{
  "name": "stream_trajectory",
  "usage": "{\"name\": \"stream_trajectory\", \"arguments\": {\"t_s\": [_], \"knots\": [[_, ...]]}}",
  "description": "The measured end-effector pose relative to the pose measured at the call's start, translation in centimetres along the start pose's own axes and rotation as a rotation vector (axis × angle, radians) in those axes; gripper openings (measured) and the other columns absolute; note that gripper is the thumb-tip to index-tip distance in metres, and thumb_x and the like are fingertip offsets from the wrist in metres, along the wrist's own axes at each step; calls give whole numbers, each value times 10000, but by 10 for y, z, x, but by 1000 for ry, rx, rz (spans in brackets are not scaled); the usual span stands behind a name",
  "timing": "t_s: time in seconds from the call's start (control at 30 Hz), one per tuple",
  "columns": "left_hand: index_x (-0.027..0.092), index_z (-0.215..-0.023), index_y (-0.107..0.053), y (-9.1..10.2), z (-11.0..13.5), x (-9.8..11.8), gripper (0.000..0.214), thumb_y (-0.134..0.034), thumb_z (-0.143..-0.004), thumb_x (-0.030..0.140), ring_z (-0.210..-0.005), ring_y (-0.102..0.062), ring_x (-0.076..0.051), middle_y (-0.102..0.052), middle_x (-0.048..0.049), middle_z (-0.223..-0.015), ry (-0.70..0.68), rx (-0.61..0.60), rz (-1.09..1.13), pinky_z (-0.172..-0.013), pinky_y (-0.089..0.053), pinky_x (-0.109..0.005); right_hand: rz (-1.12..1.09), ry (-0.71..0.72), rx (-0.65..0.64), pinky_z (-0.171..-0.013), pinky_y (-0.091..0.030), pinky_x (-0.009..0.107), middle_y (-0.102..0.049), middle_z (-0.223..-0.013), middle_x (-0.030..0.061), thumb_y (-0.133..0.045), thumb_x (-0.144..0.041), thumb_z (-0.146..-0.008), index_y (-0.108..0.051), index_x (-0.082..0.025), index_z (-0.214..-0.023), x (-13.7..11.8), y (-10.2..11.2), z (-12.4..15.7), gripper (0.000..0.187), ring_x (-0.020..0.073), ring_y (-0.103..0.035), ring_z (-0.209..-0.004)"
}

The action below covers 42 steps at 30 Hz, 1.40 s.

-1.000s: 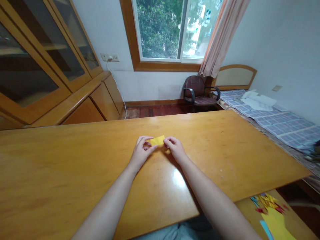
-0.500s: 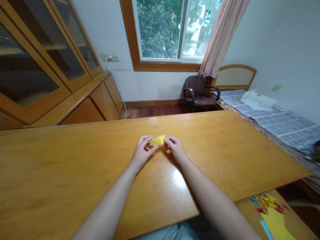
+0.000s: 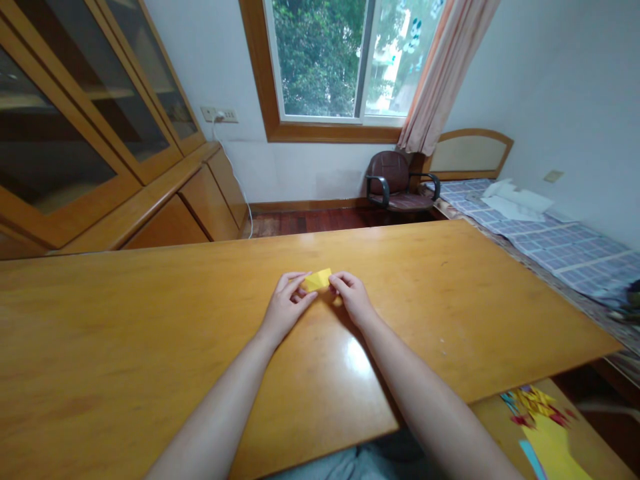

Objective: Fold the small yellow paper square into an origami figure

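A small folded piece of yellow paper (image 3: 319, 279) is held between my two hands, just over the wooden table (image 3: 200, 313). My left hand (image 3: 290, 300) grips its left end, with the thumb along the lower edge and the index finger at the upper left corner. At the paper's right end, my right hand (image 3: 349, 292) pinches the edge between thumb and fingers. A crease runs across the paper's face. The fingertips behind it are partly hidden.
Below the table's right front edge, a lower surface holds yellow paper sheets (image 3: 555, 443) and a pile of small folded coloured papers (image 3: 537, 403). Beyond the table stand a brown armchair (image 3: 393, 180), a bed (image 3: 560, 247) and a glass-doored cabinet (image 3: 165, 207).
Almost nothing differs. The yellow paper and my right fingertips have shifted very slightly to the right; both hands keep their hold.
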<state>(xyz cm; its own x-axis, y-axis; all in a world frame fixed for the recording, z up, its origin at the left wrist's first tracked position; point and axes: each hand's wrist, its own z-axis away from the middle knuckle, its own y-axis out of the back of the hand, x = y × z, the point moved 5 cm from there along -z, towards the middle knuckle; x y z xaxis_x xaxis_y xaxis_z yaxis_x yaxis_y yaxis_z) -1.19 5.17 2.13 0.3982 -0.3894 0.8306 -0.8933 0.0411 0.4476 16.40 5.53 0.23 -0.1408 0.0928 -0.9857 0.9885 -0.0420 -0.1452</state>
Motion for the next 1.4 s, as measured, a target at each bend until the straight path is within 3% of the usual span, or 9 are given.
{"name": "stream_trajectory", "arguments": {"t_s": [0.47,0.73,0.93,1.13,1.4], "knots": [[181,-965,-697,6,2,10,215,-562,-886,328,-843,-647,-169,-636,-81,-1061,-149,96,-192,-789,-563,-313,52,21,48,-601,-373,244,-531,-582,-25,-611,-397,-789,-578,-185,-615,-9,1,2,276,119,-469,-582],[225,-1062,-691,1,5,14,243,-571,-894,353,-1003,-645,-196,-607,-82,-1248,-192,-2,-253,-937,-519,-355,76,25,35,-590,-369,240,-521,-577,-30,-605,-401,-802,-563,-182,-609,-6,0,3,295,113,-468,-577],[229,-1116,-688,3,4,10,291,-543,-908,373,-1154,-588,-224,-570,-85,-1335,-142,-7,-117,-953,-512,-352,89,-7,18,-586,-392,244,-559,-602,-17,-614,-424,-797,-597,-179,-652,-4,-1,5,285,121,-497,-584],[202,-904,-749,8,1,11,261,-563,-890,385,-1052,-612,-209,-601,-84,-1245,-111,53,-35,-1000,-465,-367,107,-20,-6,-561,-399,242,-562,-594,-12,-618,-467,-789,-599,-182,-648,-5,-4,5,319,123,-500,-573],[204,-983,-747,10,-2,-2,278,-556,-898,386,-1076,-609,-205,-679,-70,-1128,-21,65,102,-1024,-431,-365,92,-1,16,-534,-390,239,-537,-593,-22,-598,-513,-813,-612,-178,-704,0,-4,3,352,115,-488,-555]]}}
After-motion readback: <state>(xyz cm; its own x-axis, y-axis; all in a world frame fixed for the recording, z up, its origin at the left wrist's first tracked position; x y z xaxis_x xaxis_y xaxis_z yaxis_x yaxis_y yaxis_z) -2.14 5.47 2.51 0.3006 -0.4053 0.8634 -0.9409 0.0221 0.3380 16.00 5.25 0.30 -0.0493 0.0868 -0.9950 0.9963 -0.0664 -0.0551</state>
